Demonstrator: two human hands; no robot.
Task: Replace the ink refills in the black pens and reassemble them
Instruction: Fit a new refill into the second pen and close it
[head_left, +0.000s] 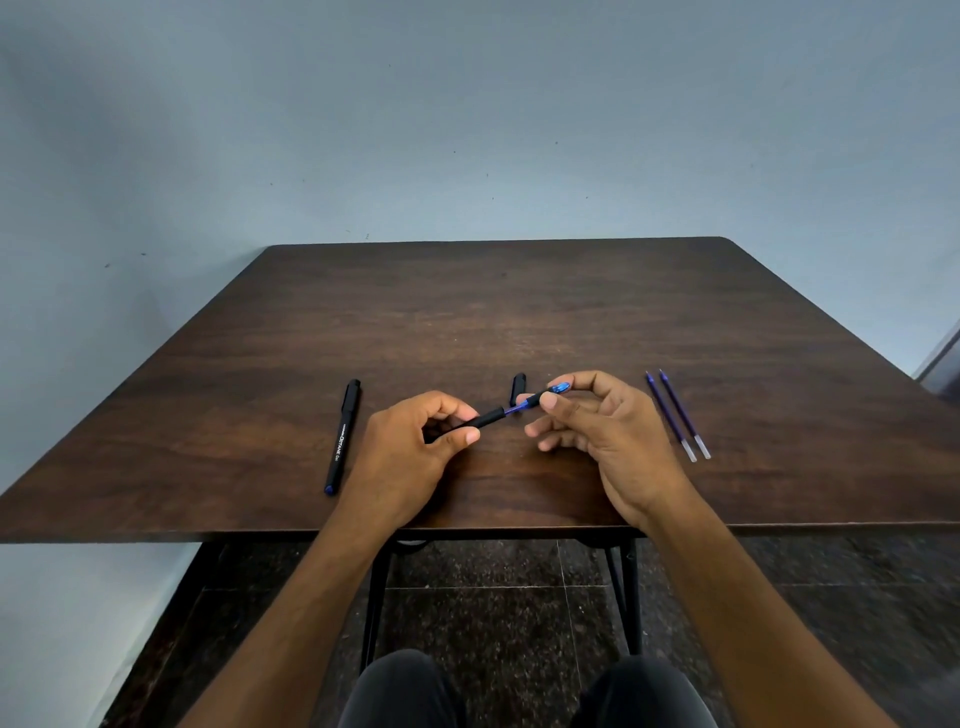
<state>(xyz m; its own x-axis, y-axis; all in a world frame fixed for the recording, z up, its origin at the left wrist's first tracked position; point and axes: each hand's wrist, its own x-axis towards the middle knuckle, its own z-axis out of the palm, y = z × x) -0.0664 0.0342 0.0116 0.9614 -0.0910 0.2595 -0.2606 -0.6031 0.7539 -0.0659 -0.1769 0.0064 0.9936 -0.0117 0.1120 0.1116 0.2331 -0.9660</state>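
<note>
At the centre of the frame the left hand (415, 447) grips a black pen barrel (480, 420), its fingers (457, 439) curled round the barrel's lower end. Just right of it the right hand (597, 426) pinches the blue-tipped front section (545, 396) between thumb and forefinger, the other fingers loosely bent below. A short stretch of blue refill (514, 410) shows in the gap between barrel and front section (the two parts stand slightly apart). Behind them a black cap (518, 388) lies on the dark wooden bench (519, 312). To the left of the hands a whole black pen (343, 436) lies nearly lengthwise, capped, its blue end toward the near edge. At the right of the frame two blue spare refills (678, 414) lie side by side, just beside each other, clear ends toward the near edge.
</note>
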